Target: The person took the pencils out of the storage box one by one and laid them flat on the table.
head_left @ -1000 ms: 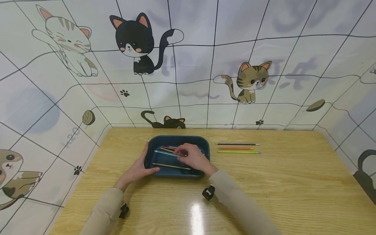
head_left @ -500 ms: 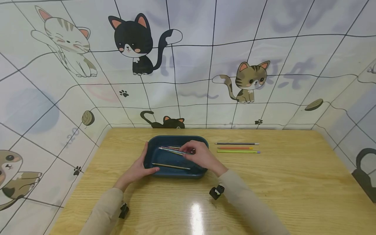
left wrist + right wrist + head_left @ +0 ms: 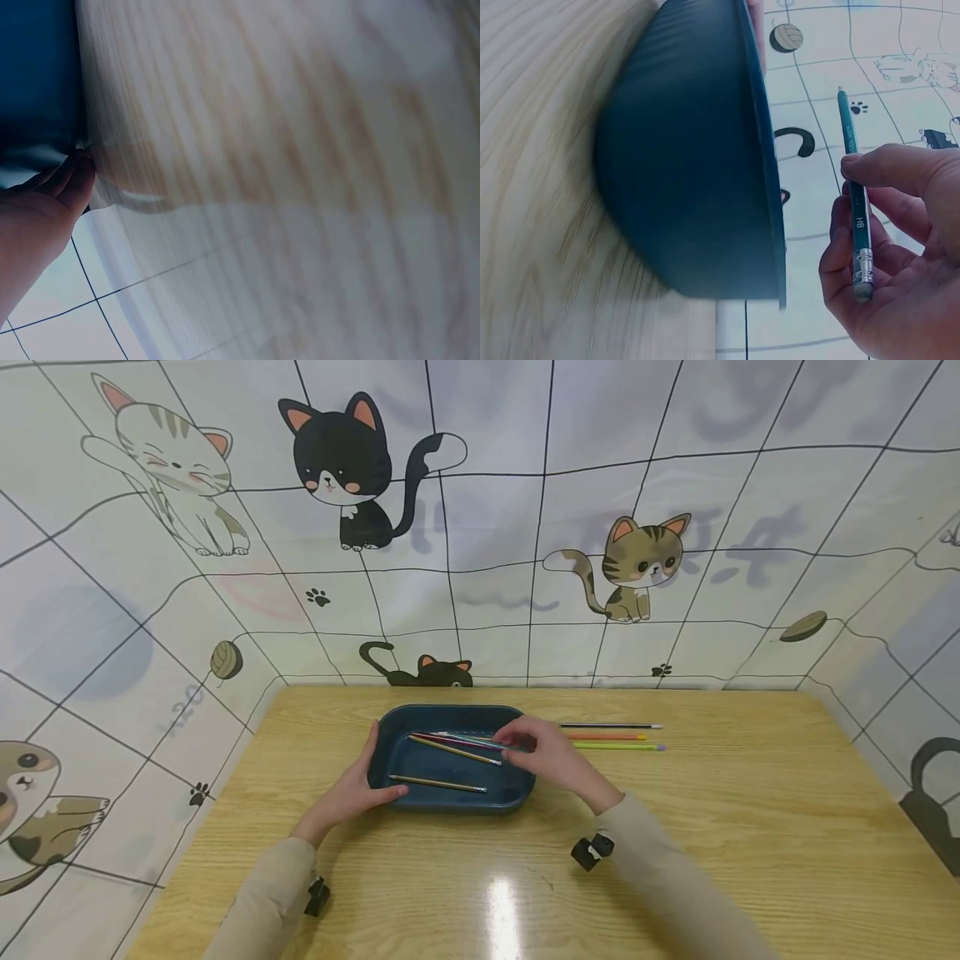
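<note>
A dark blue rectangular tray [image 3: 450,806] stands on the table. My left hand [image 3: 351,789] holds its left end, thumb over the front corner and fingers along the outer side wall. In the right wrist view, my right hand [image 3: 900,247] pinches a teal pencil [image 3: 860,217] between thumb and fingers, its eraser end toward the wrist. In the head view this hand is above the tray's right rim. Inside the tray lie a yellow pencil [image 3: 457,751], a dark red pencil [image 3: 442,740] partly covered by the held one, and a gold-and-dark pencil [image 3: 438,784] near the front.
Right of the tray, a black pencil [image 3: 615,726], an orange pencil [image 3: 611,737] and a lime-green pencil [image 3: 618,747] lie in parallel on the wooden table [image 3: 712,827]. My right hand hides their left ends. A cat-patterned cloth wall [image 3: 495,527] stands behind the table.
My right hand has moved right with the teal pencil, from over the tray's middle to its right rim, uncovering the yellow pencil. My left hand stays on the tray.
</note>
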`<action>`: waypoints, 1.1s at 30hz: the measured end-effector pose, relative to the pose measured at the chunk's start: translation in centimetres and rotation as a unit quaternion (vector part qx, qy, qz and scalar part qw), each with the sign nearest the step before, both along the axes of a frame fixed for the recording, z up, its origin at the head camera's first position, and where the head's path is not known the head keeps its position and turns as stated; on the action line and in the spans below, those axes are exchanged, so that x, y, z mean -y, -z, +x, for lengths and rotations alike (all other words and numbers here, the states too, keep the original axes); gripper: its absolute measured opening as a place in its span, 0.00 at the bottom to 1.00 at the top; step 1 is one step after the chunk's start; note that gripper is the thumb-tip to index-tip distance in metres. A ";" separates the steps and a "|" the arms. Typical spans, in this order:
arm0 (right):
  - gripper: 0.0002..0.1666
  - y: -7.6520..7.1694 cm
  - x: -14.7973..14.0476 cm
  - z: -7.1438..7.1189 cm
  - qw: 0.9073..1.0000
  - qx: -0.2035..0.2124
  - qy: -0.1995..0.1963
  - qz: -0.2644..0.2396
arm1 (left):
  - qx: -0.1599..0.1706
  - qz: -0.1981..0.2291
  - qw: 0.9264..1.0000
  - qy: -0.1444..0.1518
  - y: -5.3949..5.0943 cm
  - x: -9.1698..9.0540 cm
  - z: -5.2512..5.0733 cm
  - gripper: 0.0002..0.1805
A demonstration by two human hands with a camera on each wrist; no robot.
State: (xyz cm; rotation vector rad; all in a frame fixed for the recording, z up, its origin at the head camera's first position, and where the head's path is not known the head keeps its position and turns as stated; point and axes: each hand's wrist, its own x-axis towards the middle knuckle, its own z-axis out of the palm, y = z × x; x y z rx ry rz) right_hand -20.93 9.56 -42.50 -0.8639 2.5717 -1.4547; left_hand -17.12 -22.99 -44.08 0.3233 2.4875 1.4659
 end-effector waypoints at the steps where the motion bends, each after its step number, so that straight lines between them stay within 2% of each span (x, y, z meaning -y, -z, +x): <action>1: 0.10 0.1 -0.3 0.0 1.000 0.000 0.003 0.002 | 0.000 -0.001 1.000 0.000 0.0 0.0 0.0 0.61; 21: 0.10 1.4 -7.3 -0.1 0.998 -0.002 0.060 0.024 | -0.004 -0.006 1.000 0.000 -0.1 0.1 0.0 0.61; 33: 0.12 2.2 -10.0 0.0 0.995 -0.005 0.074 0.069 | 0.000 -0.001 1.000 0.001 0.2 0.1 -0.1 0.61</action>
